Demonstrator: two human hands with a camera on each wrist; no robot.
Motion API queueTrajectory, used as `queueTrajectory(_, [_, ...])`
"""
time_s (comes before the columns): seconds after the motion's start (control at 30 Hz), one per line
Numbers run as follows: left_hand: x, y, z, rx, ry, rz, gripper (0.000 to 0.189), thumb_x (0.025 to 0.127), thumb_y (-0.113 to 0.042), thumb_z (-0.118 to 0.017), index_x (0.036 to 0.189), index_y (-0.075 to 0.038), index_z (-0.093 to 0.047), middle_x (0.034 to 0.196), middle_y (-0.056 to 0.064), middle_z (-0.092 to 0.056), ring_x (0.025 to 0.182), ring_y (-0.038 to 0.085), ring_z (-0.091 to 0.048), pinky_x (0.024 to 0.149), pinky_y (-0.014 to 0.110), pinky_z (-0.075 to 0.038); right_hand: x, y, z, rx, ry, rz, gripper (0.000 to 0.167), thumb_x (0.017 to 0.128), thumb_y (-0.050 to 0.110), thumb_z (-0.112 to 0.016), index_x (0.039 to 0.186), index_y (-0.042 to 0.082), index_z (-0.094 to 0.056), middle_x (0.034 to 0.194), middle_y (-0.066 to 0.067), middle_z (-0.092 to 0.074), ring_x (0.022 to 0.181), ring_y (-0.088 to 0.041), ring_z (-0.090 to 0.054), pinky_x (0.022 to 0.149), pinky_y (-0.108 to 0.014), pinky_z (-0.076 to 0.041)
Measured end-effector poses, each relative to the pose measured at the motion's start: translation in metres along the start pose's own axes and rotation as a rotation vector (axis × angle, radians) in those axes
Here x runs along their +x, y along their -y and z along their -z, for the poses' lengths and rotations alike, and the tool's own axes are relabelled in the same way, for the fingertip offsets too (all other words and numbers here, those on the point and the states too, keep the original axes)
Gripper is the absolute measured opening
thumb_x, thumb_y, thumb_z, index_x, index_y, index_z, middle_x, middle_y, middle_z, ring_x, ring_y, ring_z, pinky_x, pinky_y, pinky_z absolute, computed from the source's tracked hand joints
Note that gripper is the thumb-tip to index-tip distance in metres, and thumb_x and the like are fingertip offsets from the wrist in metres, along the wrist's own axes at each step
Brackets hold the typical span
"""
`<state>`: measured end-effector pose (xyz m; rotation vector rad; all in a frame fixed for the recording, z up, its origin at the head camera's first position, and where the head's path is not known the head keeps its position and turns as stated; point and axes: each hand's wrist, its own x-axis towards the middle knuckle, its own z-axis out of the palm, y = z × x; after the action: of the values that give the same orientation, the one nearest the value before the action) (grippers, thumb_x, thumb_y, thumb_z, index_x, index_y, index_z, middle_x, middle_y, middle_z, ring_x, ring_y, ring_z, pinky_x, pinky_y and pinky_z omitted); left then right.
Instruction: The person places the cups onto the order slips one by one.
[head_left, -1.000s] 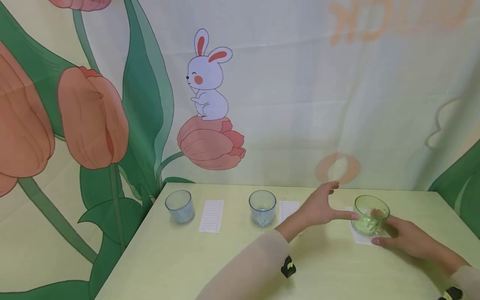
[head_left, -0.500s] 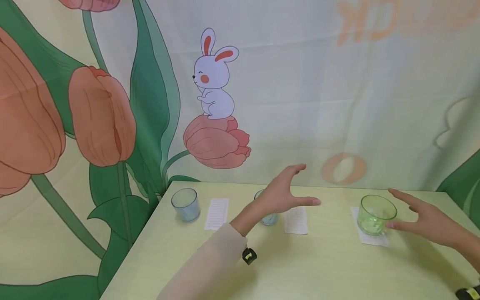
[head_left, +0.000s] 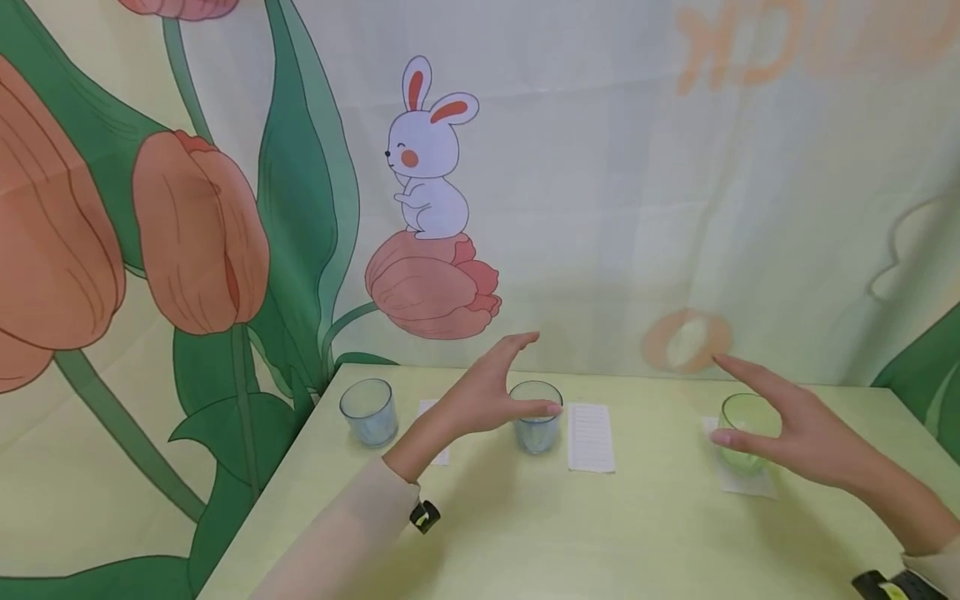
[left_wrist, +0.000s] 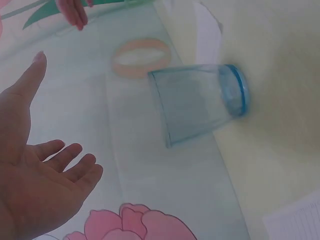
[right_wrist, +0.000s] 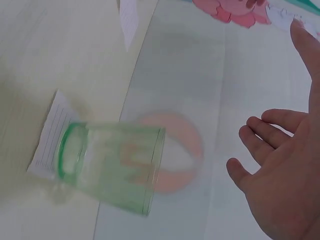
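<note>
My left hand [head_left: 483, 396] hovers near the middle blue glass cup [head_left: 537, 435], fingers extended and thumb overlapping its rim in the head view. In the left wrist view, a gap shows between that hand [left_wrist: 47, 185] and the clear blue cup [left_wrist: 192, 105]. On the right, my right hand [head_left: 806, 429] is raised with thumb and fingers spread, partly covering the green glass cup [head_left: 738, 460]. The right wrist view has this hand [right_wrist: 285, 160] apart from the green cup [right_wrist: 112, 167], which stands upright on a lined paper slip [right_wrist: 50, 135]. Both hands hold nothing.
Another blue glass cup [head_left: 369, 419] stands at the table's left end. Beside it a paper slip [head_left: 442, 457] is partly hidden by my left arm. A second slip [head_left: 591, 437] lies right of the middle cup. The printed curtain [head_left: 585, 208] hangs behind the table [head_left: 600, 533].
My left hand has moved left, from the green cup to the middle blue cup. My right hand has come away from the green cup, then shifted left in front of it.
</note>
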<state>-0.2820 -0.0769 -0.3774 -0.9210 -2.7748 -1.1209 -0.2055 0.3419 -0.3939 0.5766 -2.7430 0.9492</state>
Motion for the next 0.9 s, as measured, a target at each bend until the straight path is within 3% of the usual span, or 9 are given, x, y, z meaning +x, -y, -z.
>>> queueTrajectory(0.2, [0.000,0.010,0.003,0.015,-0.006,0.005,0.108,0.083,-0.059,-0.087,0.167,-0.020,-0.032,0.168,-0.002,-0.037,0.153,0.022,-0.038,0.122,0.049,-0.037,0.016,0.019,-0.013,-0.014,0.041,0.056,0.098,0.089,0.038,-0.088,0.168,0.030,-0.031,0.171,-0.004,-0.034,0.152,-0.040,-0.036,0.108,-0.067,-0.038])
queueTrajectory(0.3, [-0.001,0.014,0.001,0.027,-0.001,0.015,0.108,0.083,-0.059,-0.087,0.167,-0.019,-0.032,0.168,0.000,-0.037,0.153,0.024,-0.038,0.122,0.050,-0.037,0.021,0.019,-0.023,-0.022,0.054,0.073,0.096,0.090,0.042,-0.086,0.168,0.025,-0.032,0.170,-0.010,-0.036,0.149,-0.047,-0.038,0.106,-0.073,-0.038])
queueTrajectory(0.6, [-0.006,0.044,-0.017,0.053,0.030,0.108,0.109,0.083,-0.060,-0.087,0.168,-0.018,-0.032,0.169,0.006,-0.037,0.155,0.029,-0.036,0.123,0.052,-0.035,0.036,0.006,-0.075,-0.005,0.078,0.065,0.090,0.092,0.053,-0.081,0.163,0.013,-0.042,0.166,-0.012,-0.043,0.151,-0.044,-0.038,0.114,-0.069,-0.035])
queueTrajectory(0.9, [-0.007,0.066,-0.039,0.024,0.016,0.138,0.106,0.082,-0.054,-0.090,0.165,-0.014,-0.038,0.165,0.007,-0.042,0.153,0.029,-0.039,0.123,0.050,-0.035,0.056,-0.019,-0.122,-0.020,0.128,0.094,0.095,0.090,0.059,-0.080,0.158,0.002,-0.047,0.163,-0.018,-0.045,0.150,-0.046,-0.038,0.118,-0.066,-0.034])
